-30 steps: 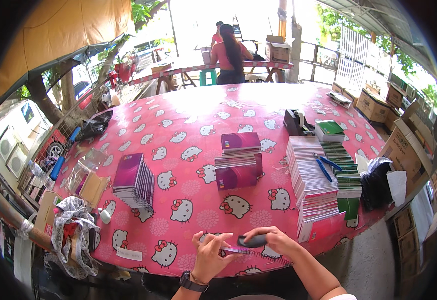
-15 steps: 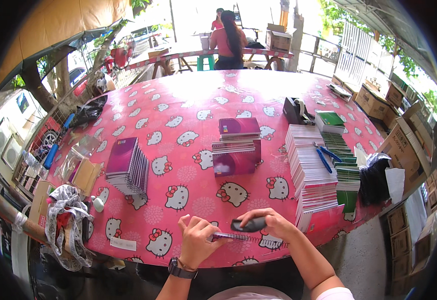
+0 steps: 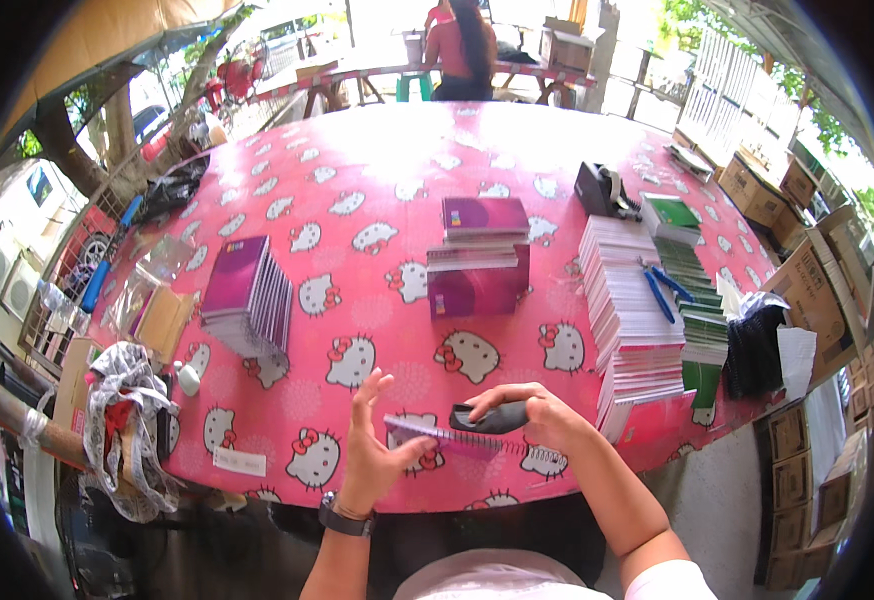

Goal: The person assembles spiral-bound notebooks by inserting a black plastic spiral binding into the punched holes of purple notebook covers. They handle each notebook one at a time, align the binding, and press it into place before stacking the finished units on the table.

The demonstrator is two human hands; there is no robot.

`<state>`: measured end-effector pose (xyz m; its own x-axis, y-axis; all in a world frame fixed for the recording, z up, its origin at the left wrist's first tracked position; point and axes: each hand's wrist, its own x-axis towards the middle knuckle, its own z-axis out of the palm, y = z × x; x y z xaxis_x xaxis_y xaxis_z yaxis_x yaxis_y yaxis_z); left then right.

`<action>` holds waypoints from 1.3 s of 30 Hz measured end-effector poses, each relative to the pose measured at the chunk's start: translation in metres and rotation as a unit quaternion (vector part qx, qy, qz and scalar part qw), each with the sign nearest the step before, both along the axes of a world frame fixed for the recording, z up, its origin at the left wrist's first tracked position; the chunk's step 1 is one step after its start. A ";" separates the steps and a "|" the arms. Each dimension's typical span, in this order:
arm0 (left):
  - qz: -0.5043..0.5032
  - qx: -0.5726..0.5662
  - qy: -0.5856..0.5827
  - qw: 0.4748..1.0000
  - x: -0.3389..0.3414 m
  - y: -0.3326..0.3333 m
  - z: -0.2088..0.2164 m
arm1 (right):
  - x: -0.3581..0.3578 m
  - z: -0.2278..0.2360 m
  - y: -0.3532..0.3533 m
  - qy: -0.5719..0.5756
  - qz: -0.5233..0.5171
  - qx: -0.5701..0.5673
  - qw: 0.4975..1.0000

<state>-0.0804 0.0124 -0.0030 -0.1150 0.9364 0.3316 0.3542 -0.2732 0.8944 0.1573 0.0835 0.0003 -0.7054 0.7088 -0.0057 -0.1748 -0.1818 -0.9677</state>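
A thin purple notebook (image 3: 472, 447) lies near the front edge of the table, its dark wire coil (image 3: 532, 452) running along the spine and sticking out past the right end. My left hand (image 3: 379, 445) is at the notebook's left end, fingers spread and raised, the thumb beside or touching the cover. Wrapped in my right hand (image 3: 547, 415) is a smooth black handheld tool (image 3: 487, 416), held just above the coil. Its underside is hidden.
Purple notebooks stand in a left stack (image 3: 247, 295) and a middle stack (image 3: 477, 270). At right are rows of white-edged notebooks (image 3: 632, 300), blue-handled pliers (image 3: 660, 290) and a black tape dispenser (image 3: 605, 190). A lace-like cloth (image 3: 127, 430) hangs at left. A person (image 3: 460, 55) sits beyond.
My left hand has loosened from the notebook, its fingers now spread. The black tool has shifted slightly left and up along the coil. The whole view has tilted down.
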 end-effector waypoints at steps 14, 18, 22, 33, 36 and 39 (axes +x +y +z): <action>-0.098 -0.100 -0.287 0.948 0.004 -0.008 -0.040 | -0.016 -0.009 0.002 0.018 -0.038 0.028 0.999; -0.098 -0.073 -0.243 0.962 0.009 -0.010 -0.044 | -0.015 -0.013 0.004 -0.151 -0.057 0.075 0.984; -0.088 -0.070 -0.198 0.974 0.012 -0.014 -0.049 | -0.021 -0.001 0.001 -0.047 0.003 0.028 0.999; -0.060 -0.055 -0.201 0.976 0.011 -0.013 -0.063 | -0.005 0.028 0.011 -0.227 -0.170 0.419 0.863; -0.055 -0.073 -0.189 0.978 0.014 -0.011 -0.059 | -0.023 0.047 -0.020 -0.274 -0.215 0.620 0.704; -0.066 -0.078 -0.201 0.974 0.018 -0.005 -0.056 | -0.022 0.003 -0.056 -0.283 -0.004 0.646 0.709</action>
<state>-0.0623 0.0072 -0.0591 -0.0809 0.9872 0.1374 -0.0632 -0.1427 0.9877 0.1354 0.0279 0.0030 -0.8450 0.3850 0.3712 0.3127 0.9188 -0.2410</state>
